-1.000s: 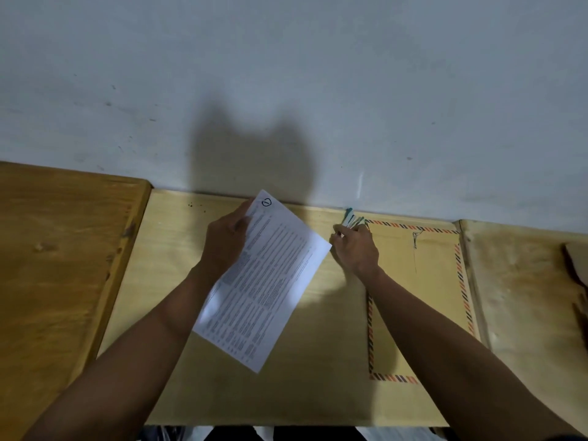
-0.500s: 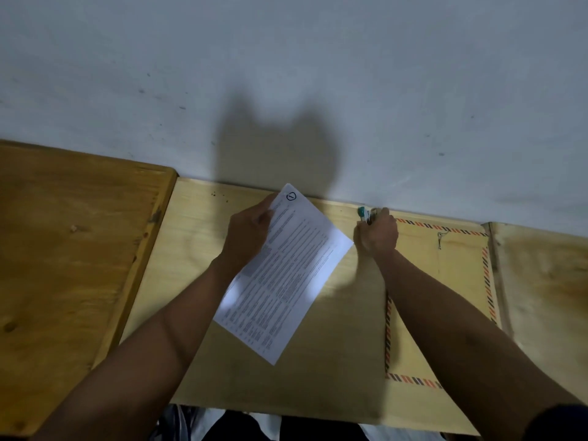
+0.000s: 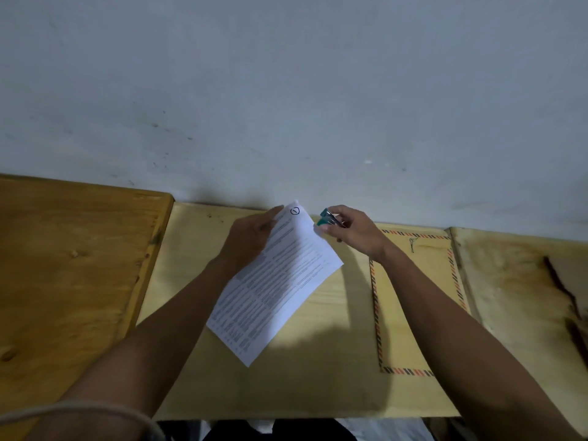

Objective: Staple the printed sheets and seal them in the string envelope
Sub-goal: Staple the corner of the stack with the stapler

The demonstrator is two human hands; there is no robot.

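Note:
My left hand (image 3: 251,238) grips the printed sheets (image 3: 275,283) by their upper left edge and holds them tilted above the table. The top page carries dense text and a circled mark at its top corner. My right hand (image 3: 356,232) holds a small teal stapler (image 3: 327,217), whose jaws touch the top right corner of the sheets. A brown string envelope (image 3: 416,300) with a red and black striped border lies flat on the table at the right, partly under my right forearm. Its string closure (image 3: 412,242) shows near its top edge.
The work sits on a pale plywood table (image 3: 318,377) pushed against a grey wall (image 3: 286,90). A darker wooden board (image 3: 73,265) adjoins on the left and a stained one (image 3: 525,281) on the right.
My right hand lifted the stapler off the table near the envelope and brought it left to the top corner of the sheets. My left hand kept hold of the sheets.

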